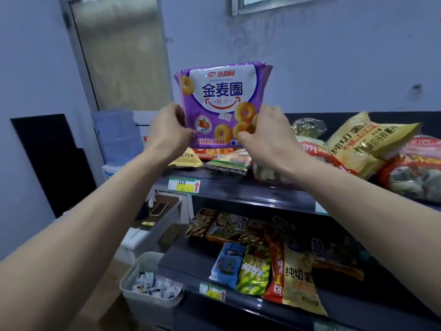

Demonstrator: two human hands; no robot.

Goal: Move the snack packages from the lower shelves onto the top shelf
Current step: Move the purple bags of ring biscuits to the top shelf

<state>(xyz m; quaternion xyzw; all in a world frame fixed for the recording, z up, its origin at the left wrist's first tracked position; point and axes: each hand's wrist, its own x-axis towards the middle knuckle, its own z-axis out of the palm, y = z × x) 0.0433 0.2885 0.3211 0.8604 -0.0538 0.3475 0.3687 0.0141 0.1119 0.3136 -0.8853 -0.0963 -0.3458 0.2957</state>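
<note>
Two bare forearms (78, 232) reach up from the lower edge of view. The left hand (168, 136) and the right hand (268, 137) each grip a lower corner of the purple glossy film snack packs printed with golden rings (222, 96), fingers curled round the edges. The layered top rim suggests several flat packs held together.

The packs stand upright, face to the camera, long axis roughly vertical. They are held between the hands, above the front left part of the dark metal top shelf (241, 187). Neither hand is nearer.

Judgement: the shelf lies below and just beyond the packs, so the set-down is a short forward lowering. Small crinkled foil sachets (226, 161) lie directly underneath and may tilt the load.

A puffed yellow crisp bag (365, 144) lies further right on the same shelf. The dark lower shelf (188, 266) holds mixed soft printed pouches (276, 266), not yet moved.
</note>
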